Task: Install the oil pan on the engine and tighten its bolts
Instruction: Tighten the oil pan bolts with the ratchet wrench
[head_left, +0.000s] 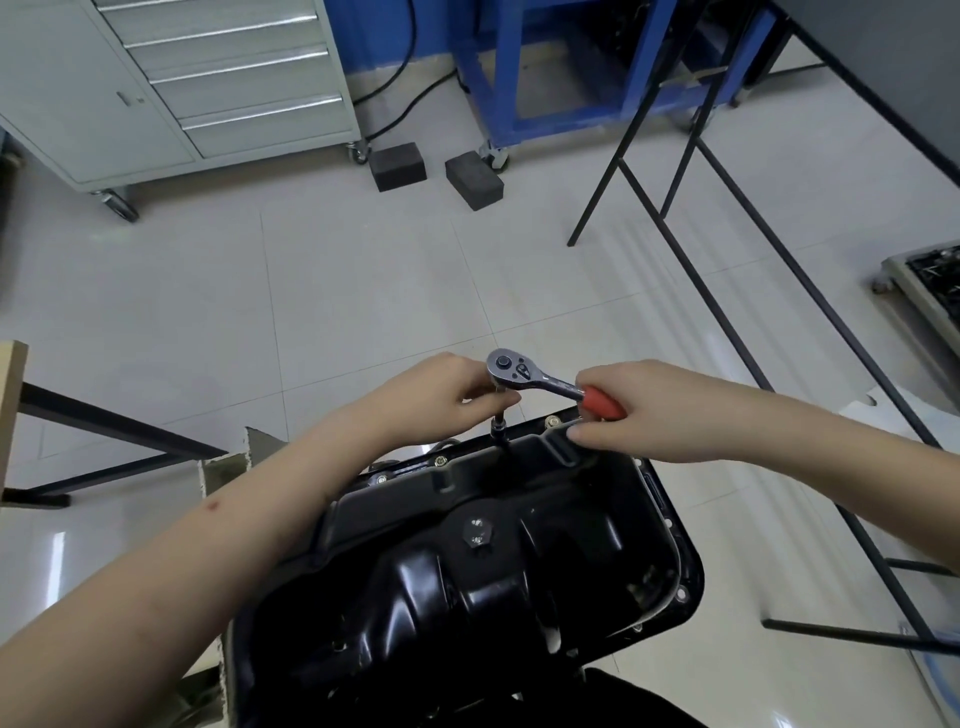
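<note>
The glossy black stamped-steel oil pan (467, 561) sits bottom-up at the lower centre, brass-coloured flange bolts (440, 460) along its far rim and a black drain plug (477, 538) on its hump. A chrome ratchet wrench with a red handle (540, 382) stands on a socket extension (500, 423) at that far rim. The left hand (441, 395) pinches the extension just under the ratchet head; the right hand (634, 410) curls round the red handle. No writing is legible. Beyond, two black foam blocks (400, 167), a grey drawer cabinet (218, 78) and a blue steel frame (519, 78) stand on pale tiles.
</note>
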